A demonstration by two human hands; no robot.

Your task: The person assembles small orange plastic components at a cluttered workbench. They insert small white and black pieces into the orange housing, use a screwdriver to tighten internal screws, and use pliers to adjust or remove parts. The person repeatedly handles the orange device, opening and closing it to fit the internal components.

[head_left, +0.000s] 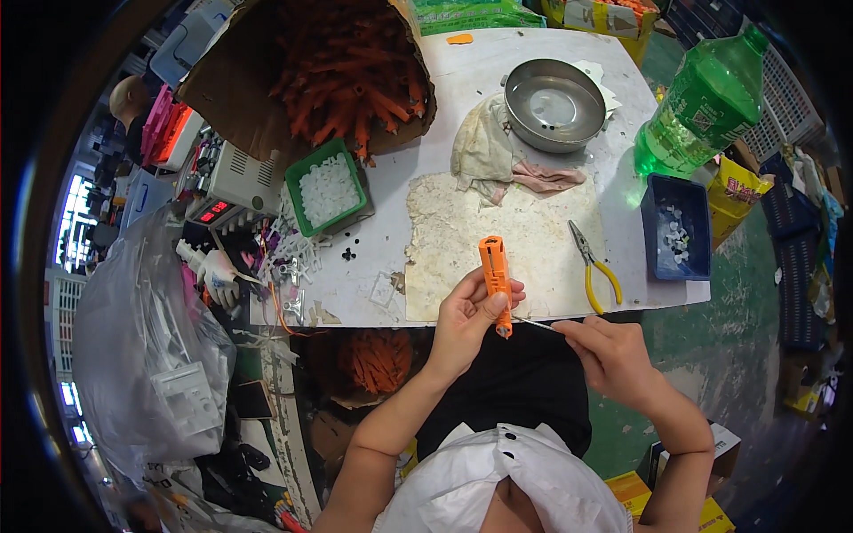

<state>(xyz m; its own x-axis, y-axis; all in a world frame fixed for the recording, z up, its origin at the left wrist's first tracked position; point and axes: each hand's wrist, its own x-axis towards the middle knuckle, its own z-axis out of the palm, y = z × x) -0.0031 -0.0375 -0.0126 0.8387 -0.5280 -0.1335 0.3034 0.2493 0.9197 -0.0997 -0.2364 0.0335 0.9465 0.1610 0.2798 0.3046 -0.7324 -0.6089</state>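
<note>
My left hand [464, 322] is closed round a long orange plastic casing [494, 266], upright over the table's front edge. The casing has a dark slot near its top and a small metallic bit at its lower end. From the right, my right hand [613, 355] pinches a thin, pale metal rod [535, 323]. Its tip points at the casing's lower part; whether they touch I cannot tell. Beyond my right hand, yellow-handled needle-nose pliers [603, 282] lie with jaws slightly apart on a worn, stained sheet [444, 266].
A cardboard carton [231, 98] of orange pieces stands back left, beside a green tray [294, 197] of white parts. Further right are a cloth [484, 142], metal bowl [524, 111], green bottle [711, 98] and blue tray [680, 268]. A plastic bag [133, 320] hangs left.
</note>
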